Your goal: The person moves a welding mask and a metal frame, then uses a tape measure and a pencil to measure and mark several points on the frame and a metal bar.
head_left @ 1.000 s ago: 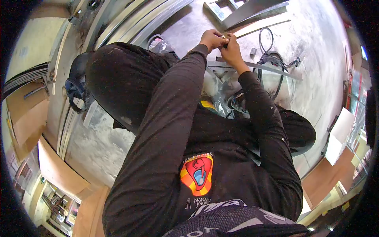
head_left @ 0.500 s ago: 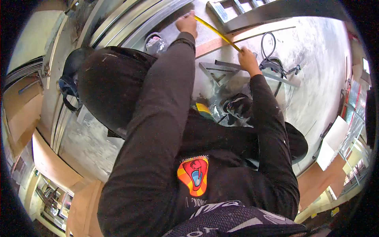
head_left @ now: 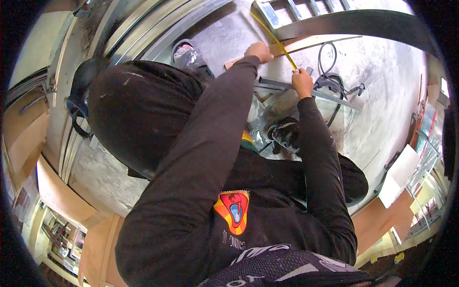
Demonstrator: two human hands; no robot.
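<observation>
My right hand (head_left: 302, 82) is closed around the near end of a yellow tape measure (head_left: 273, 37); its case is hidden in the fingers. The blade runs out from there up and left, past a metal frame's corner. My left hand (head_left: 259, 51) is beside the blade, over a wooden board (head_left: 306, 44), with its fingers curled. Whether anything is in them I cannot make out. Below my right hand a grey metal bar (head_left: 337, 99) lies at a slant, close to a dark tool with a black cable (head_left: 330, 71).
A ladder-like metal frame (head_left: 292, 10) with a dark curved beam (head_left: 354, 26) lies at the far side. Long metal profiles (head_left: 158, 36) run along the left. My shoes (head_left: 189, 53) are on the dusty grey floor (head_left: 382, 86). Sheets of board stand at lower left and right.
My left hand has let go of the tape's far end and moved right and toward me. The blade now points farther up and left. My right hand has shifted slightly toward me.
</observation>
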